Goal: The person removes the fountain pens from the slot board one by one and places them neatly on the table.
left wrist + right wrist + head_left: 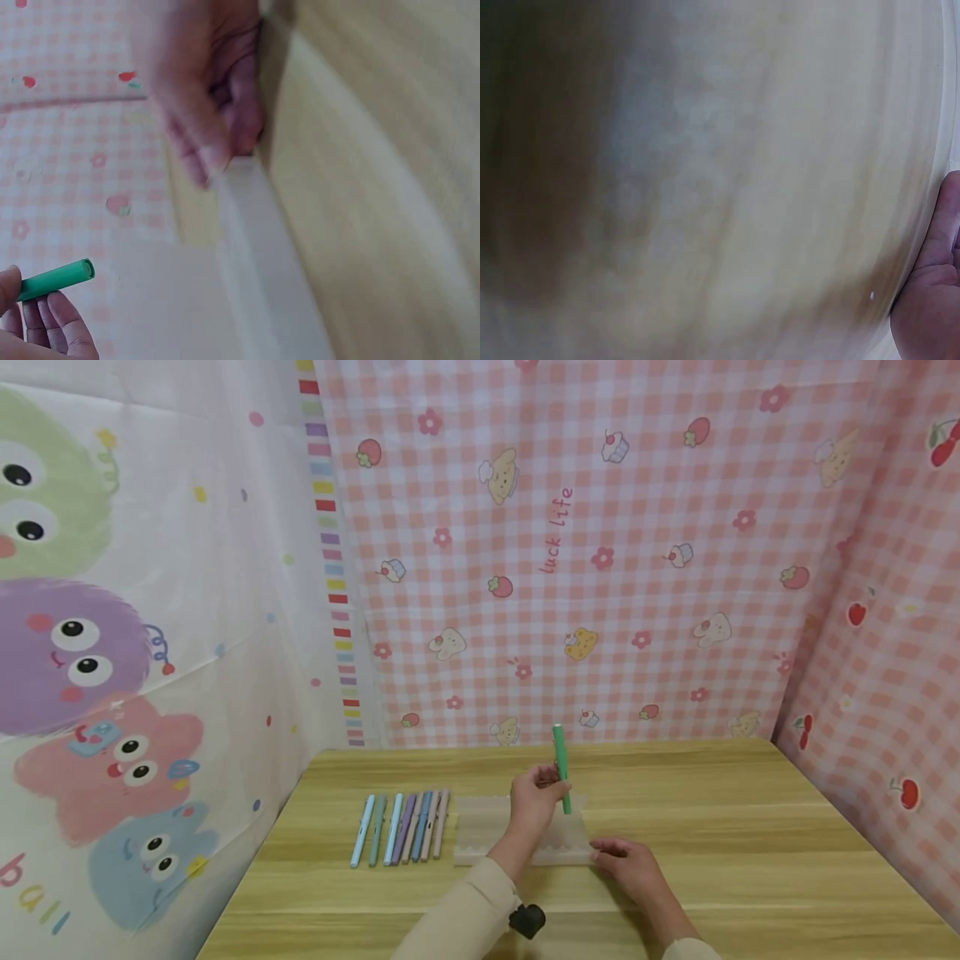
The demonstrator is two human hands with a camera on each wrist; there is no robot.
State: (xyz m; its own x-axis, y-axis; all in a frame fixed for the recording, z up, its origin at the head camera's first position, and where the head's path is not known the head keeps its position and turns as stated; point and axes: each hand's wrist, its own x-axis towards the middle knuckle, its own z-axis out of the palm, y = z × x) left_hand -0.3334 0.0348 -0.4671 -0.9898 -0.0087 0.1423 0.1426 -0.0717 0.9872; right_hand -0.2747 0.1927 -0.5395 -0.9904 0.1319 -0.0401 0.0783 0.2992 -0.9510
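Observation:
My left hand (pixel 534 802) pinches a green pen (pixel 562 768) between thumb and fingers. The pen stands nearly upright above a translucent plastic pouch (pixel 483 827), which lies flat on the table. In the left wrist view, one end of the green pen (pixel 56 280) juts out past the left fingers. My right hand (pixel 636 870) pinches the near right corner of the pouch, where a thicker strip (pixel 262 247) runs along its front edge. Only part of the right hand (pixel 930 300) enters the right wrist view, at its edge.
Left of the pouch, several capped pens (pixel 395 829) in light blue, green, purple, blue and pinkish tones lie side by side. They rest on a wood-grain table (pixel 712 810). Patterned curtains (pixel 637 527) hang behind the table and at both sides.

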